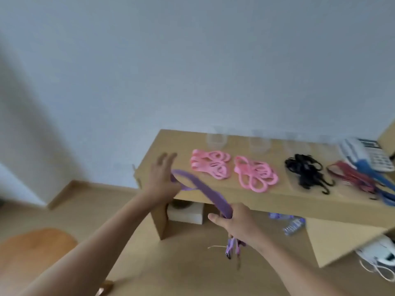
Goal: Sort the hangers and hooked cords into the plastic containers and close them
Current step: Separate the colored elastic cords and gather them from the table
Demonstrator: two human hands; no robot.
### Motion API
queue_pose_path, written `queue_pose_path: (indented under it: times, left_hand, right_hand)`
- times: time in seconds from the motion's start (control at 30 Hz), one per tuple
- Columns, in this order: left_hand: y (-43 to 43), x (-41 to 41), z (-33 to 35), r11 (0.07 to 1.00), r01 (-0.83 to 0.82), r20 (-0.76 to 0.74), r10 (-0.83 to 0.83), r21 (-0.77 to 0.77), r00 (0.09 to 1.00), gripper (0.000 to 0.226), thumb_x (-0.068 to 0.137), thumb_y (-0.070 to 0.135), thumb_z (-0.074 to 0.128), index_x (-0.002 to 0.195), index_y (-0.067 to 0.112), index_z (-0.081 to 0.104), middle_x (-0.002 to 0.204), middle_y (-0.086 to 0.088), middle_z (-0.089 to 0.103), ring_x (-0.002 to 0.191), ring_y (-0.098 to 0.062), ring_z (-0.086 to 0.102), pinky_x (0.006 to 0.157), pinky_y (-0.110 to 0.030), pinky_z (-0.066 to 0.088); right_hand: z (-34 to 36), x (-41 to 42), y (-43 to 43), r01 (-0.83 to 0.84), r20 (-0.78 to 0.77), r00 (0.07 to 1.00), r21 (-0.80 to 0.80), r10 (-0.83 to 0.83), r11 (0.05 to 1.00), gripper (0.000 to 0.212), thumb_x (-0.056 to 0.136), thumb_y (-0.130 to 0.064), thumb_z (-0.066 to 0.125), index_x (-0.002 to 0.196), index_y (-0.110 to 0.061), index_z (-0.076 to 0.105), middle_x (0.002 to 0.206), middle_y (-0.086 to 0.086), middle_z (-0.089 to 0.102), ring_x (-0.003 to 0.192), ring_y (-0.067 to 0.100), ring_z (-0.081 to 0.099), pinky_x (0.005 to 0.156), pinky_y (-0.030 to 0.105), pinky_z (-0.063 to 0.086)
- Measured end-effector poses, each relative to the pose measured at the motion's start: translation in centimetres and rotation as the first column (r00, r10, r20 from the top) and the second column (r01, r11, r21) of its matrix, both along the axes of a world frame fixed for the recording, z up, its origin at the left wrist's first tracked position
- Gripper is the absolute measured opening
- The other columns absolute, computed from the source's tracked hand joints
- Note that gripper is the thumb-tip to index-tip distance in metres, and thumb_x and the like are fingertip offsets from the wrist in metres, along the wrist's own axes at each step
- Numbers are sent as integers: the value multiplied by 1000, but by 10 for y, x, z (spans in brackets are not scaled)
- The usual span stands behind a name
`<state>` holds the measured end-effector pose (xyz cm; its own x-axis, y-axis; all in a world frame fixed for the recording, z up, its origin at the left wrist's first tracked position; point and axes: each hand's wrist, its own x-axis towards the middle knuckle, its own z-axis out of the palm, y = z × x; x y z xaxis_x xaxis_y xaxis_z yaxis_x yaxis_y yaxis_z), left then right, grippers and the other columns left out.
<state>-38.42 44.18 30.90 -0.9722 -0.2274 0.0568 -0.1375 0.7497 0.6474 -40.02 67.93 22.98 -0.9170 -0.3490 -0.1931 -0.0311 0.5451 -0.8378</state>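
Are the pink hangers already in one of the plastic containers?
No, both piles of pink hangers lie on the table, in front of the clear containers.

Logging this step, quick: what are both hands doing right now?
Left hand: open, fingers straight, touching the purple cords.
Right hand: gripping the purple cords.

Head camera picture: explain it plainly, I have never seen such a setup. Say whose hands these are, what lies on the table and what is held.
There is no machine: a person wears a camera on the head, looking down at their own bare hands. The right hand grips a purple cord bundle; the left hand, fingers spread, is at its far end. On the wooden table lie two piles of pink hangers, black hooked cords and red cords. Blurred clear containers stand behind them.
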Motion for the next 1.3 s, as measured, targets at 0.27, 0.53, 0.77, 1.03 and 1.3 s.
queue_pose_path:
  times: [0.27,0.53,0.77,1.03,1.3]
  left_hand:
    - [235,-21,-69,586,463,-49,-584,665,810,75,62,0,94,128,7,59,125,-17,69,123,-33,62,107,-54,48]
    - [400,-62,-72,498,292,67,-585,817,808,20,71,17,71,91,15,69,80,-5,65,78,-21,57,76,-33,45]
    - [482,-129,-72,409,-84,296,-488,908,821,21,99,12,55,110,4,72,94,-13,75,84,-31,73,80,-44,54]
    - [563,-222,-65,280,-360,454,-470,890,757,34,102,24,52,120,-3,64,99,-22,70,96,-37,67,99,-52,51]
    - [588,-314,-78,363,-124,360,-710,924,605,37,106,33,48,125,12,72,116,-5,75,98,-18,66,85,-27,52]
  right_hand:
    - [86,-31,130,-27,-287,958,-26,19,999,40,78,-43,77,69,-13,53,57,-7,43,51,6,37,49,23,31]
    - [107,-75,298,335,-38,922,-427,-386,840,36,86,-39,76,58,-26,58,44,-9,40,37,16,41,44,31,41]
    - [53,-95,430,628,162,767,-387,-621,675,14,92,-33,70,101,-22,72,61,-3,64,61,13,62,72,45,59]
    - [2,-136,441,541,57,834,-271,-548,796,48,85,-37,74,125,-50,52,118,-18,63,106,-6,61,83,11,50]
    - [-19,-237,480,737,136,675,-185,-725,650,36,74,-14,80,100,-36,68,84,-10,74,75,9,69,73,43,61]
